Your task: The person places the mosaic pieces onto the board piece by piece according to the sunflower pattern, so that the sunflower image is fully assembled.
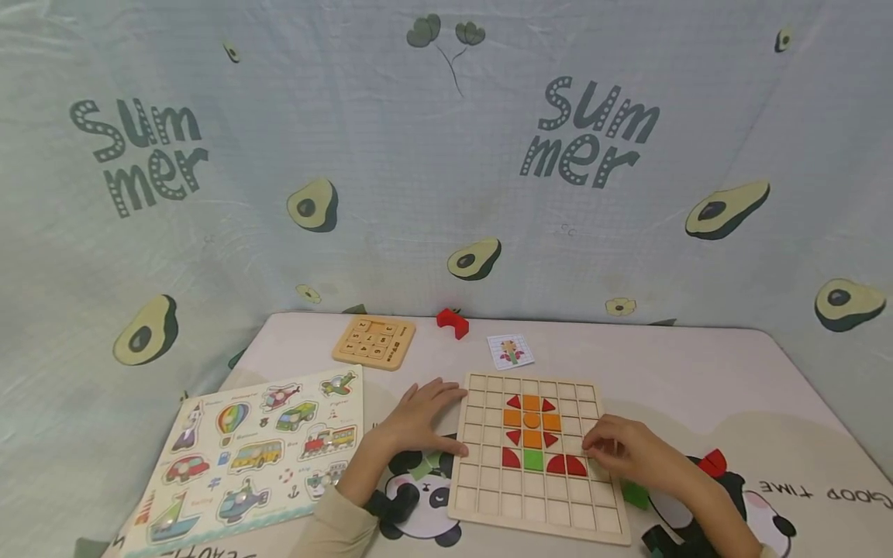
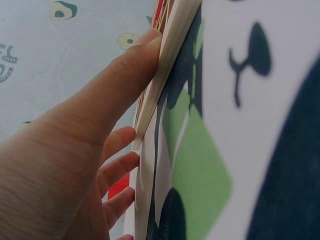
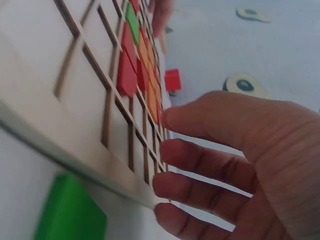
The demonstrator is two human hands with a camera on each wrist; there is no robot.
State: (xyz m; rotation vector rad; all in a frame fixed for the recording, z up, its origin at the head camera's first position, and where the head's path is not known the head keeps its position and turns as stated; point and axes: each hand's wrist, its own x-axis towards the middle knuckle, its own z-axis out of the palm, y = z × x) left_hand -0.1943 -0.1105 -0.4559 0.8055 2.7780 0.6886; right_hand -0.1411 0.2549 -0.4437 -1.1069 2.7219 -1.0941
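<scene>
A wooden grid board [image 1: 481, 496] lies on the table between both hands. Its cells hold orange squares [image 1: 532, 439], an orange disc [image 1: 532, 420], small red triangles [image 1: 549, 440], a green square [image 1: 533, 460] and red quarter-round pieces [image 1: 576, 466]. My left hand [image 1: 421, 418] rests at the board's left edge, its fingers spread and the thumb on the rim. Over the right edge is my right hand [image 1: 623, 448], fingers loosely bent. The right wrist view shows nothing between that hand's thumb and fingers [image 3: 187, 156]. A green block [image 3: 70, 212] lies beside the board, below the right hand.
A small printed pattern card [image 1: 511, 352] lies behind the board, with red pieces [image 1: 453, 322] near the back edge. At left are a number sliding puzzle [image 1: 374, 342] and a vehicle picture board [image 1: 286, 457]. Another red piece [image 1: 712, 463] sits beyond the right forearm.
</scene>
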